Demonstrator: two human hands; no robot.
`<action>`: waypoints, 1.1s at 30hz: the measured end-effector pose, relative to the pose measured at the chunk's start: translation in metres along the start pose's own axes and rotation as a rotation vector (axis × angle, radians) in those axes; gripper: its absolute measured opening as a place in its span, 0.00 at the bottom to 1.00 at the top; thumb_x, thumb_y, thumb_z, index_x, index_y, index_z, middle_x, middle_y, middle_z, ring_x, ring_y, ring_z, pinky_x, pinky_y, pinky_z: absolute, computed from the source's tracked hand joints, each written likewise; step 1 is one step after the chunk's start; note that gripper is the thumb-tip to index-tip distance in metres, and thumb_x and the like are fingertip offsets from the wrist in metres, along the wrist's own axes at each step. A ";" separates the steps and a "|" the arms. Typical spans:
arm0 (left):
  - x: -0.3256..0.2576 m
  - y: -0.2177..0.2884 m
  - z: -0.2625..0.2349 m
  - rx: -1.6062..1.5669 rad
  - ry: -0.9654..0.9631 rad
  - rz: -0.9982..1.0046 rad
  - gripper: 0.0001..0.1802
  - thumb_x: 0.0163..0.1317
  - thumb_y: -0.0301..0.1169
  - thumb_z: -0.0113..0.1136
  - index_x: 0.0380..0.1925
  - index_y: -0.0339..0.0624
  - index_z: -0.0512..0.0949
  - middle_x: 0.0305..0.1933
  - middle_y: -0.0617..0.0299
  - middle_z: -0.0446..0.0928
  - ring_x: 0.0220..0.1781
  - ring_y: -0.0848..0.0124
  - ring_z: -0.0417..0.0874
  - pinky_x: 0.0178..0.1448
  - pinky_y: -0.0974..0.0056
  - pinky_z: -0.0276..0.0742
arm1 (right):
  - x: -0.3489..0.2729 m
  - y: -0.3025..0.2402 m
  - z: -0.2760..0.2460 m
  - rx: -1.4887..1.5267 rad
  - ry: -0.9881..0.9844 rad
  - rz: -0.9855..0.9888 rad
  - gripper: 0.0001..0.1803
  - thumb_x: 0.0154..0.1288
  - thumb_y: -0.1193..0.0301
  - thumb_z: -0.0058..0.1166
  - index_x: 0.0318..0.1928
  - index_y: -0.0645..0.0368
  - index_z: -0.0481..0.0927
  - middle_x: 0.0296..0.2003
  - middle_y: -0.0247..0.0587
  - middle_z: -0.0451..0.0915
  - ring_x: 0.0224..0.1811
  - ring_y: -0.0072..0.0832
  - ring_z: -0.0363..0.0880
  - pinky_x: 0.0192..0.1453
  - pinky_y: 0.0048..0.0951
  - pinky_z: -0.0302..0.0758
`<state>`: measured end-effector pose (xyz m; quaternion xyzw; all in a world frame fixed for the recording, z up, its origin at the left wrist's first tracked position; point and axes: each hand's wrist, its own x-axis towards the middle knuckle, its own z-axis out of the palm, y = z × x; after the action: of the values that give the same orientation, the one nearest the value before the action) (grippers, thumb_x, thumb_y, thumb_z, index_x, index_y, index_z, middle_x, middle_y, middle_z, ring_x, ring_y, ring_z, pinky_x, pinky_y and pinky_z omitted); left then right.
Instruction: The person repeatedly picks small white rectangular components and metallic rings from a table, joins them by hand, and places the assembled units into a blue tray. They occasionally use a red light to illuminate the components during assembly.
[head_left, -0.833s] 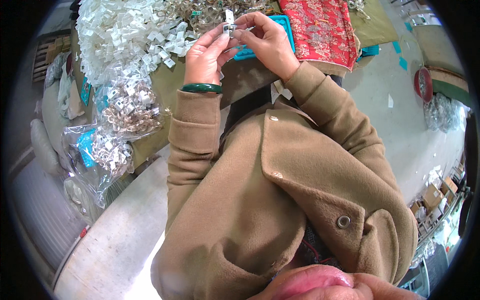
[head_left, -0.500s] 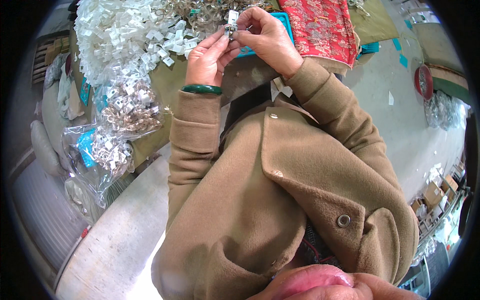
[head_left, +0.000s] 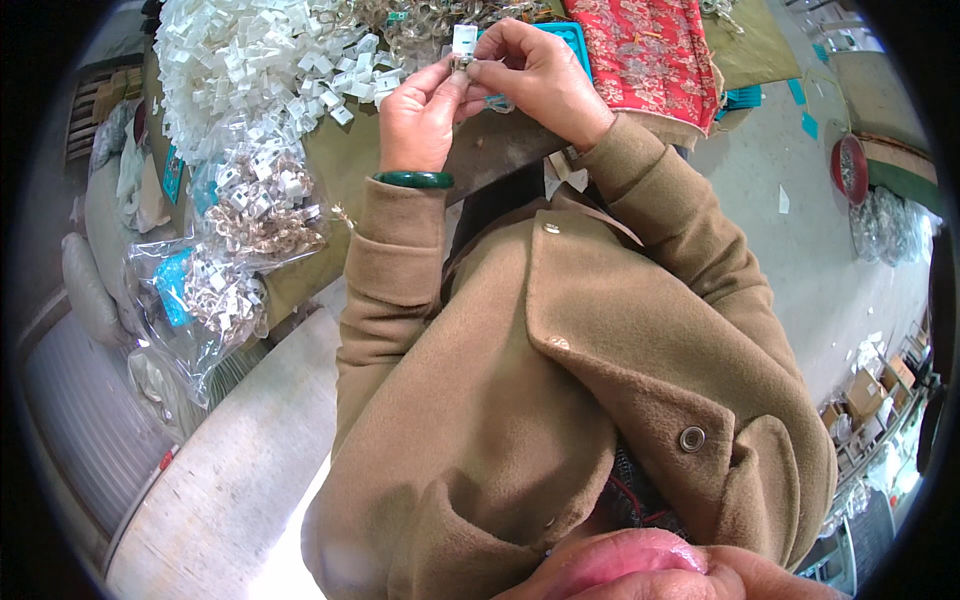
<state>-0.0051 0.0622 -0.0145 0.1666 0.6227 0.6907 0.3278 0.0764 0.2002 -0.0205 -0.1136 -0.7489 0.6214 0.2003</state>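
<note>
My left hand [head_left: 422, 118], with a dark green bangle [head_left: 413, 180] at the wrist, is closed in a pinch on a small metal part [head_left: 461, 63]. My right hand [head_left: 552, 88] pinches the same spot from the other side, its fingers bent. A small white plastic housing [head_left: 465, 40] stands up above the fingertips, joined to or touching the metal part; the fingers hide the exact fit. Beyond my left hand spreads a large heap of white plastic housings [head_left: 255, 65]. Brownish metal parts [head_left: 420, 25] lie piled behind the hands.
Clear plastic bags of white and metal pieces [head_left: 262, 205] hang along the table's left edge. A blue plastic tray [head_left: 578, 50] lies behind my right hand, beside a red patterned cloth [head_left: 650, 60]. A red basin [head_left: 848, 165] stands on the floor at the right.
Both hands have shifted slightly right within the view, still pinching the small assembly. The white housing shows a little more squarely; the grip stays much the same.
</note>
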 end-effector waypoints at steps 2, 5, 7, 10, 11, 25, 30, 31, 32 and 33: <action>0.000 -0.002 0.002 0.081 0.028 0.014 0.15 0.67 0.25 0.55 0.51 0.28 0.78 0.40 0.56 0.83 0.38 0.74 0.85 0.41 0.72 0.83 | -0.001 -0.003 -0.001 -0.245 0.028 -0.086 0.06 0.63 0.76 0.58 0.39 0.60 0.75 0.29 0.35 0.79 0.31 0.23 0.81 0.36 0.23 0.77; -0.002 -0.004 0.005 0.208 0.058 0.084 0.14 0.66 0.24 0.56 0.50 0.28 0.78 0.38 0.57 0.83 0.36 0.75 0.84 0.41 0.72 0.83 | -0.005 -0.006 -0.002 -0.560 0.067 -0.252 0.06 0.62 0.74 0.56 0.39 0.57 0.75 0.29 0.41 0.81 0.31 0.36 0.82 0.33 0.33 0.78; -0.003 -0.004 0.005 0.251 0.074 0.137 0.15 0.65 0.24 0.56 0.49 0.28 0.79 0.36 0.58 0.84 0.33 0.77 0.84 0.40 0.72 0.83 | -0.005 -0.007 -0.002 -0.615 0.059 -0.365 0.05 0.60 0.71 0.55 0.37 0.55 0.73 0.29 0.43 0.81 0.31 0.44 0.82 0.30 0.41 0.77; -0.004 -0.005 0.003 0.479 0.110 0.189 0.16 0.62 0.25 0.58 0.49 0.30 0.79 0.31 0.59 0.83 0.30 0.78 0.84 0.38 0.70 0.82 | -0.004 -0.008 -0.001 -0.686 0.040 -0.388 0.07 0.60 0.70 0.56 0.37 0.54 0.73 0.27 0.41 0.80 0.30 0.43 0.82 0.30 0.41 0.77; -0.003 -0.005 0.002 0.490 0.106 0.167 0.16 0.62 0.25 0.58 0.50 0.30 0.79 0.30 0.59 0.83 0.30 0.78 0.84 0.38 0.70 0.82 | -0.004 -0.008 -0.002 -0.706 0.028 -0.382 0.06 0.60 0.70 0.56 0.37 0.53 0.74 0.28 0.41 0.80 0.31 0.43 0.82 0.30 0.40 0.77; 0.001 -0.006 -0.002 0.397 0.073 0.156 0.18 0.61 0.20 0.55 0.52 0.32 0.78 0.32 0.58 0.84 0.32 0.76 0.84 0.36 0.70 0.83 | 0.000 -0.002 -0.001 -0.631 -0.007 -0.478 0.05 0.60 0.69 0.56 0.35 0.55 0.78 0.30 0.41 0.78 0.33 0.43 0.80 0.34 0.38 0.77; 0.004 -0.006 -0.003 0.240 0.079 0.058 0.18 0.59 0.21 0.58 0.50 0.33 0.79 0.32 0.57 0.84 0.31 0.77 0.84 0.36 0.70 0.83 | 0.005 0.004 -0.003 -0.490 0.028 -0.372 0.05 0.58 0.71 0.56 0.35 0.57 0.77 0.30 0.44 0.78 0.33 0.46 0.79 0.35 0.40 0.76; 0.006 -0.006 -0.004 0.197 0.065 0.057 0.18 0.58 0.22 0.59 0.50 0.33 0.80 0.32 0.57 0.84 0.30 0.77 0.84 0.36 0.70 0.83 | 0.006 0.005 -0.002 -0.504 0.044 -0.373 0.05 0.58 0.71 0.56 0.35 0.57 0.77 0.30 0.44 0.78 0.33 0.46 0.79 0.35 0.40 0.76; 0.006 -0.007 -0.004 0.251 0.075 0.059 0.18 0.58 0.22 0.60 0.50 0.33 0.80 0.32 0.57 0.84 0.30 0.77 0.84 0.36 0.70 0.83 | 0.005 0.006 -0.002 -0.522 0.055 -0.359 0.05 0.58 0.71 0.56 0.35 0.57 0.77 0.30 0.44 0.78 0.33 0.45 0.79 0.35 0.40 0.76; 0.007 -0.007 -0.004 0.297 0.073 0.072 0.18 0.58 0.22 0.60 0.50 0.33 0.80 0.32 0.57 0.85 0.30 0.77 0.84 0.36 0.70 0.82 | 0.005 0.008 -0.001 -0.543 0.049 -0.361 0.06 0.59 0.72 0.57 0.36 0.57 0.77 0.31 0.44 0.78 0.33 0.44 0.80 0.36 0.38 0.77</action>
<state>-0.0109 0.0636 -0.0236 0.2103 0.7231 0.6080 0.2516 0.0724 0.2050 -0.0269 -0.0431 -0.8904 0.3505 0.2873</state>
